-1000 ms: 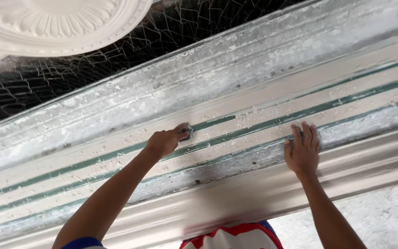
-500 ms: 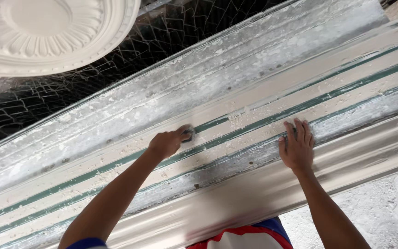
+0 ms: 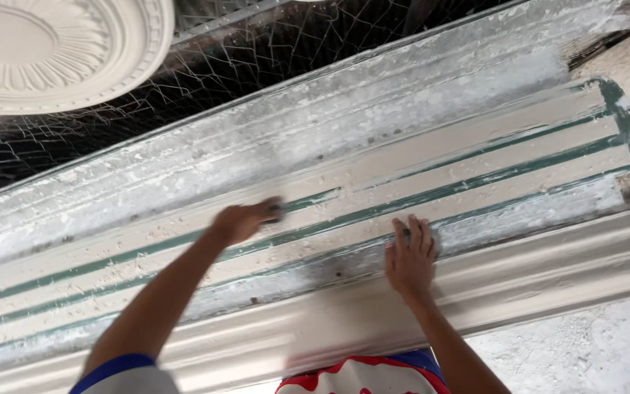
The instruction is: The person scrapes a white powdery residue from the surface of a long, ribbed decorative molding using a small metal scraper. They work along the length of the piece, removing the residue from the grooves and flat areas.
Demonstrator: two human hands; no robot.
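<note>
A long plaster-caked moulding form (image 3: 475, 95) with green grooves runs slantwise across the view. My left hand (image 3: 242, 221) is closed around a small dark tool (image 3: 277, 211), pressed against the upper green groove (image 3: 315, 198); the hand is blurred. My right hand (image 3: 411, 257) lies flat, fingers spread, on the lower part of the form next to the lowest green groove. A smooth white cornice strip (image 3: 548, 270) runs along the near edge below both hands.
A round white plaster ceiling rose (image 3: 60, 51) lies at the top left on wire mesh (image 3: 293, 44) over a dark gap. The form's rounded green end (image 3: 625, 120) sits at the right. A rough grey surface (image 3: 585, 350) shows at the bottom right.
The view has swung so the form's right end now shows. Both hands sit further left and lower in the picture, the left still on the upper groove, the right still flat.
</note>
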